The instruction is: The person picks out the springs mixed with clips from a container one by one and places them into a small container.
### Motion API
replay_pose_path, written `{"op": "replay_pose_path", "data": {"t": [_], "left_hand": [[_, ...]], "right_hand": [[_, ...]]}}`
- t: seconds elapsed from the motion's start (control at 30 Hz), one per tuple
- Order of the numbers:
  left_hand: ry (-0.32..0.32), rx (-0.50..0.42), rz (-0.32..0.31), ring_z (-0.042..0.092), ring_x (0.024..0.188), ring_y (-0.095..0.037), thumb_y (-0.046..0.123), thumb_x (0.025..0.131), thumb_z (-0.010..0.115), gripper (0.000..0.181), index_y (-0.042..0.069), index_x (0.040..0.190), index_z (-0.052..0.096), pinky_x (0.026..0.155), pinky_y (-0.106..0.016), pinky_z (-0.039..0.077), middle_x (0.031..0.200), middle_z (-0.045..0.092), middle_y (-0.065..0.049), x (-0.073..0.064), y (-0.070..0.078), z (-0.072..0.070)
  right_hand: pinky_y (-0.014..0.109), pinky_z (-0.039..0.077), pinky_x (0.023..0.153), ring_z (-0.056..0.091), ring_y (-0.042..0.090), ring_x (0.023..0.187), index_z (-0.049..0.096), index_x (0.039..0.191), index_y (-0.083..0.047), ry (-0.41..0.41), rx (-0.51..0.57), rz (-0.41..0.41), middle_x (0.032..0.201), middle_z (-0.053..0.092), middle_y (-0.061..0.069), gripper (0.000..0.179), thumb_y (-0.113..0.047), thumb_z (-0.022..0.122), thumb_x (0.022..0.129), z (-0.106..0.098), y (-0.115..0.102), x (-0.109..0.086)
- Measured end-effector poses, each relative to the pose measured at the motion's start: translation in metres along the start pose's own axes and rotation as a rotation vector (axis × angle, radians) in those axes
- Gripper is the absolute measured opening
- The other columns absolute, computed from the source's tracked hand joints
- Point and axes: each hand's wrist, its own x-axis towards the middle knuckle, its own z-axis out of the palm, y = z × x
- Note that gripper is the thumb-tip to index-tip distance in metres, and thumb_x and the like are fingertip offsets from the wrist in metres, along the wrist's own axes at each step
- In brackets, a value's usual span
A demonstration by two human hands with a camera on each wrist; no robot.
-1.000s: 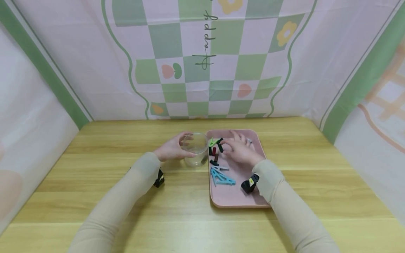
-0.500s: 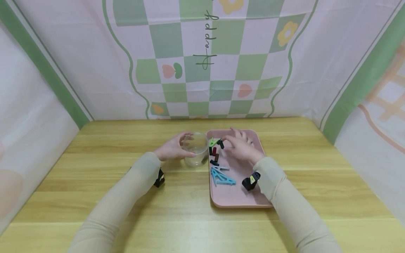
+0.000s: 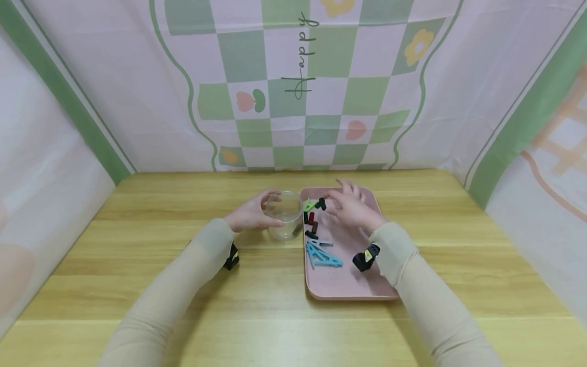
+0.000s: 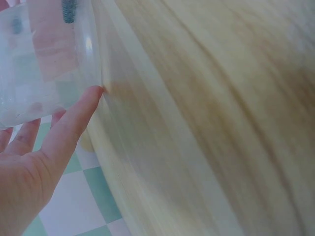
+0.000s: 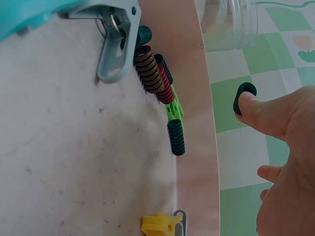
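Note:
My left hand (image 3: 254,213) grips a clear plastic cup (image 3: 285,232) by its side, the thumb in front and the fingers behind. Through the cup's wall a dark coil spring (image 4: 68,11) shows in the left wrist view. My right hand (image 3: 353,210) is over the far part of the pink tray (image 3: 348,285). Its thumb and a hidden finger pinch a dark green coil spring (image 5: 242,97), raised off the tray. Beneath it another dark spring (image 5: 176,137) lies by a light green clip (image 5: 174,108). Red (image 5: 166,86) and brown springs (image 5: 148,70) lie along the tray's left wall.
Blue clothespins (image 3: 323,257) lie in the tray's near left part, with a grey-blue clip (image 5: 115,49) beside them. A yellow clip (image 5: 161,224) sits by the far wall in the right wrist view. The cup stands close against the tray's left rim on the wooden table (image 3: 257,316).
My right hand has risen and shifted slightly away and to the right, lifting a dark spring from the tray. The left hand and the cup have stayed in place.

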Motion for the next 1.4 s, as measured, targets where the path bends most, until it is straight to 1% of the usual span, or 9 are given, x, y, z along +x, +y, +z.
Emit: {"op": "replay_pose_path", "data": {"t": [0.2, 0.47, 0.67, 0.83, 1.03, 1.4], "left_hand": [[0.002, 0.002, 0.001, 0.033, 0.137, -0.036, 0.013, 0.078, 0.076, 0.085, 0.017, 0.147, 0.026, 0.086, -0.036, 0.054, 0.151, 0.033, -0.008, 0.0, 0.001, 0.0], [0.003, -0.005, -0.003, 0.032, 0.138, -0.035, 0.012, 0.078, 0.077, 0.086, 0.017, 0.147, 0.026, 0.09, -0.038, 0.052, 0.15, 0.033, -0.008, -0.001, 0.002, 0.0], [-0.001, -0.008, -0.005, 0.032, 0.138, -0.035, 0.012, 0.078, 0.077, 0.086, 0.017, 0.147, 0.026, 0.09, -0.039, 0.052, 0.151, 0.032, -0.008, -0.001, 0.001, 0.0], [-0.003, -0.01, -0.009, 0.032, 0.138, -0.034, 0.012, 0.078, 0.077, 0.086, 0.017, 0.147, 0.026, 0.091, -0.04, 0.051, 0.151, 0.032, -0.008, 0.0, 0.0, -0.001], [-0.007, -0.019, -0.014, 0.032, 0.138, -0.034, 0.012, 0.078, 0.076, 0.086, 0.018, 0.147, 0.025, 0.09, -0.041, 0.052, 0.151, 0.031, -0.007, 0.0, 0.0, -0.001], [-0.006, -0.022, -0.016, 0.032, 0.138, -0.034, 0.012, 0.078, 0.076, 0.086, 0.018, 0.147, 0.025, 0.09, -0.041, 0.052, 0.151, 0.031, -0.007, 0.0, 0.0, -0.001]], "right_hand": [[0.07, -0.005, 0.106, -0.004, 0.05, 0.139, 0.051, 0.13, -0.007, 0.012, -0.004, -0.016, 0.156, 0.002, 0.025, 0.036, -0.014, 0.053, 0.095, -0.004, -0.001, 0.0], [0.068, -0.006, 0.107, -0.005, 0.048, 0.14, 0.052, 0.13, -0.005, 0.009, 0.0, 0.0, 0.157, -0.001, 0.022, 0.036, -0.016, 0.053, 0.096, -0.009, -0.005, -0.001], [0.067, -0.007, 0.107, -0.006, 0.048, 0.14, 0.053, 0.127, -0.004, 0.021, -0.009, -0.003, 0.157, -0.002, 0.022, 0.033, -0.015, 0.053, 0.096, -0.011, -0.009, 0.0], [0.067, -0.004, 0.108, -0.005, 0.047, 0.14, 0.053, 0.125, -0.004, 0.026, -0.004, -0.007, 0.157, -0.001, 0.021, 0.031, -0.016, 0.053, 0.096, -0.012, -0.013, 0.0], [0.067, -0.003, 0.108, -0.004, 0.046, 0.14, 0.054, 0.124, -0.004, 0.033, -0.01, -0.032, 0.157, -0.001, 0.02, 0.031, -0.015, 0.055, 0.095, -0.014, -0.02, 0.0], [0.065, -0.004, 0.109, -0.005, 0.045, 0.14, 0.055, 0.124, -0.002, 0.039, -0.003, -0.079, 0.157, 0.0, 0.021, 0.032, -0.014, 0.056, 0.094, -0.018, -0.039, -0.003]]}}
